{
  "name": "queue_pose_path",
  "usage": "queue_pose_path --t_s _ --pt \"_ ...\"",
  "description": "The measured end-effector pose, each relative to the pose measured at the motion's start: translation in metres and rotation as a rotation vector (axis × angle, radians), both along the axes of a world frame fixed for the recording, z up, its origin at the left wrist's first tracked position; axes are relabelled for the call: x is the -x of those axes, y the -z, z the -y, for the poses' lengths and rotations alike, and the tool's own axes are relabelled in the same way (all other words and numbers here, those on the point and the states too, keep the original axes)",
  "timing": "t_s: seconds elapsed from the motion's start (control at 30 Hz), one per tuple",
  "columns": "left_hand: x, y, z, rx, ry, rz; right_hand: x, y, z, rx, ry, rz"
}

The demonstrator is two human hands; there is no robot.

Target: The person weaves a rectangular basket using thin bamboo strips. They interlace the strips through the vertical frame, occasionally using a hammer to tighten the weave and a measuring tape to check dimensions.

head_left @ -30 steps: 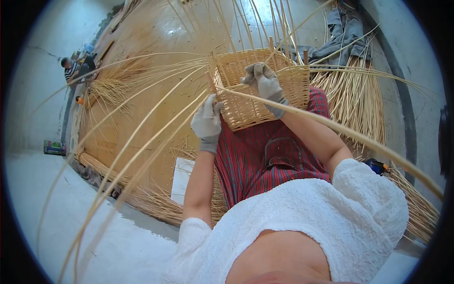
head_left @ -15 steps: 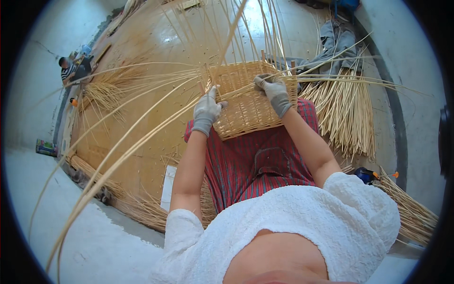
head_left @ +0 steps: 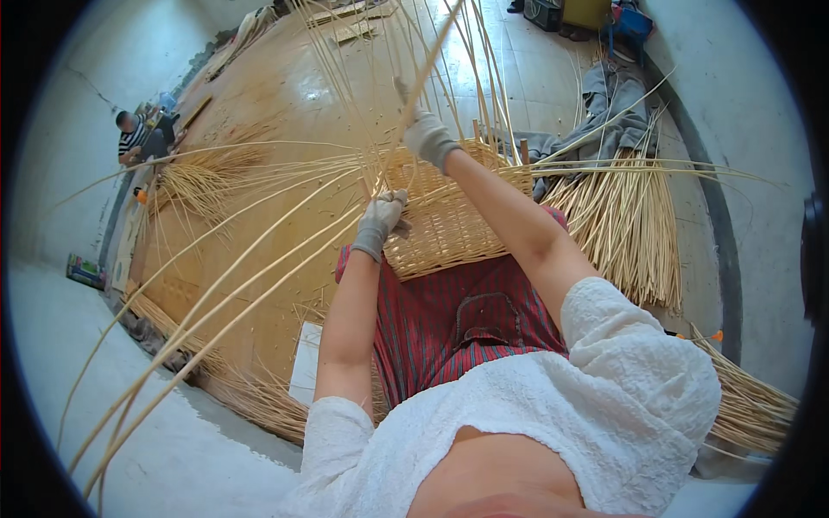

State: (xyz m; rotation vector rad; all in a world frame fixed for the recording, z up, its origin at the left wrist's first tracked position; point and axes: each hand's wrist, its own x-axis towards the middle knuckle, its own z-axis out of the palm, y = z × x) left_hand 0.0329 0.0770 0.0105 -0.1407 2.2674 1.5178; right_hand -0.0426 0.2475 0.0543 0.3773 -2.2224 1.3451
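Observation:
A rectangular woven wicker basket rests tilted on my lap, with long pale rods rising from its far side and others trailing left. My left hand, in a white and grey glove, is closed around wicker rods at the basket's left edge. Above the left far corner is my gloved right hand, a finger stretched upward. A thicker upright rod passes against this hand; its other fingers are partly hidden. Short corner stakes stick up on the right.
Bundles of loose rods lie right, with grey cloth across one. More rods lie on the left floor, near a seated person. A blue stool stands far right. A red striped cloth covers my lap.
My right hand has left the basket's right far side and moved left and up to the upright rods. My left hand stays at the left edge. The basket sits slightly lower in view.

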Motion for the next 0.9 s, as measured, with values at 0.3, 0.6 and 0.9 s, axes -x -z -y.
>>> queue_pose_path --t_s 0.3,0.6,0.9 --pt "-0.007 0.008 -0.019 -0.339 -0.198 -0.075 -0.124 0.061 -0.079 0.879 -0.156 0.375" --pt "-0.028 -0.016 -0.049 -0.090 -0.385 -0.251 -0.121 0.064 -0.115 0.645 0.210 0.239" --pt "0.017 -0.005 -0.082 0.270 0.256 -0.181 -0.087 0.035 -0.119 0.266 0.104 0.091"
